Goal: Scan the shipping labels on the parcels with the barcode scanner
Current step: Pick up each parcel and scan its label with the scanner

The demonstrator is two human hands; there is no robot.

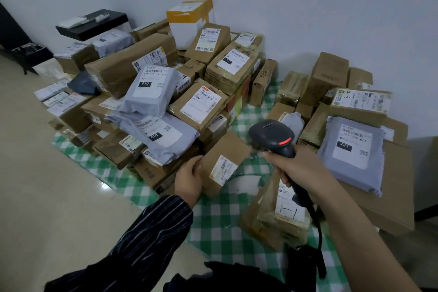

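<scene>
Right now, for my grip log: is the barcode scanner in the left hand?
No, the right hand grips the barcode scanner; the left hand holds a small cardboard box.

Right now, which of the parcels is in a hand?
The small brown box: the left hand grips its edge and tilts it, white label showing, beside the scanner in the right hand. No hand holds any other parcel.

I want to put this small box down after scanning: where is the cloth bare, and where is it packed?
Bare checked cloth lies nearest, between the small box in the left hand and the taped parcel. A narrow strip runs between the left pile and right pile. The tan floor left of the cloth is open. Both piles are crowded.
</scene>
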